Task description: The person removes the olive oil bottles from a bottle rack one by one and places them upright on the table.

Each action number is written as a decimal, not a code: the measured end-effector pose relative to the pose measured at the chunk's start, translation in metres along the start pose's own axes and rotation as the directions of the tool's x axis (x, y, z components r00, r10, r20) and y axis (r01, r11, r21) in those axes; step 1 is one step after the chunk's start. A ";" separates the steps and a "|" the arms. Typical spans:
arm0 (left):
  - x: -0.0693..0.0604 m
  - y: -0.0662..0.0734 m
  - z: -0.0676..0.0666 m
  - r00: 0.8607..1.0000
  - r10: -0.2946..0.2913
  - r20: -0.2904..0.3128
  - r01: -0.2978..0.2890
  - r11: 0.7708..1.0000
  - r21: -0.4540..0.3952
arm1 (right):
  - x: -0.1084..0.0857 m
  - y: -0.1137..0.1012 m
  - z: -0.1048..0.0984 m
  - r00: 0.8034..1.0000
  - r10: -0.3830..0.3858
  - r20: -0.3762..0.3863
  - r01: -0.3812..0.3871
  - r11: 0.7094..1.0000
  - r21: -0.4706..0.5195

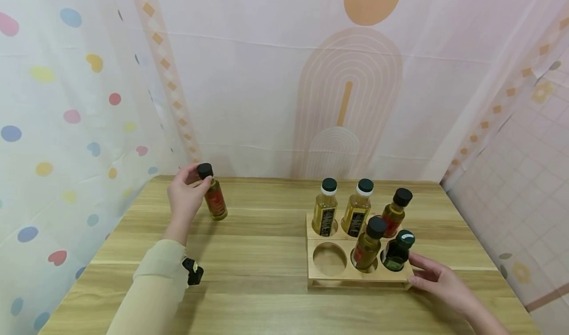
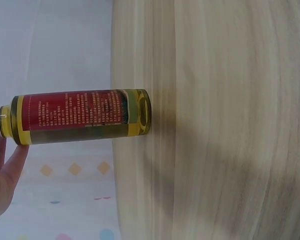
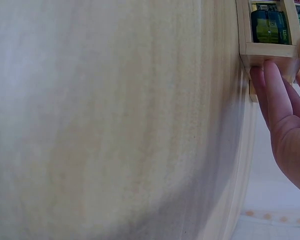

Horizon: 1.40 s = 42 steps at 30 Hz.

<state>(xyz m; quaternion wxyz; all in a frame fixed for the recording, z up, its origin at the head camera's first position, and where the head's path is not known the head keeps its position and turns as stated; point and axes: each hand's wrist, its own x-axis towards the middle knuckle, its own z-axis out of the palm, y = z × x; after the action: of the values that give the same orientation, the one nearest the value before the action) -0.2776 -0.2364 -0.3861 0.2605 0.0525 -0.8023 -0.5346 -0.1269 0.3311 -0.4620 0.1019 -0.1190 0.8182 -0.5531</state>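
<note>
At the table's left, my left hand (image 1: pixel 186 191) pinches the black cap of a red-labelled oil bottle (image 1: pixel 216 201) between thumb and fingers. In the left wrist view this bottle (image 2: pixel 80 112) shows yellow-green liquid and small print; whether its base touches the table I cannot tell. My right hand (image 1: pixel 444 285) holds the right end of a wooden bottle rack (image 1: pixel 331 275), thumb at the front corner and fingers against the end panel (image 3: pixel 282 65). Nearest this hand in the rack is a dark green-capped bottle (image 1: pixel 395 253). A round hole (image 1: pixel 330 259) shows at the rack's front left.
Also in the rack stand two pale oil bottles with green caps, one at back left (image 1: pixel 326 214) and one at back middle (image 1: pixel 357 211), plus two black-capped, red-labelled bottles, at front middle (image 1: pixel 366 248) and back right (image 1: pixel 393 216). Patterned curtains (image 1: pixel 249 103) border the wooden table (image 1: pixel 258 305).
</note>
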 end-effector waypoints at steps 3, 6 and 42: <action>0.000 -0.003 0.001 1.000 0.015 -0.001 -0.015 1.000 -0.004 | 0.000 -0.001 0.000 1.000 0.003 -0.004 -0.003 1.000 -0.010; -0.001 -0.006 0.000 1.000 0.026 -0.001 -0.026 1.000 -0.013 | 0.000 -0.001 0.001 1.000 0.010 -0.011 -0.011 1.000 -0.009; -0.072 -0.028 -0.015 0.950 0.285 0.130 -0.286 0.958 -0.008 | 0.002 0.001 0.001 1.000 -0.003 -0.009 0.003 1.000 -0.006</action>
<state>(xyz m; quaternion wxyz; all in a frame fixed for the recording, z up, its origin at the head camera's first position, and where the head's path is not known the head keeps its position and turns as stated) -0.2146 -0.2349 -0.4326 0.2821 -0.0973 -0.8195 -0.4892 -0.1285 0.3303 -0.4633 0.0970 -0.1180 0.8202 -0.5513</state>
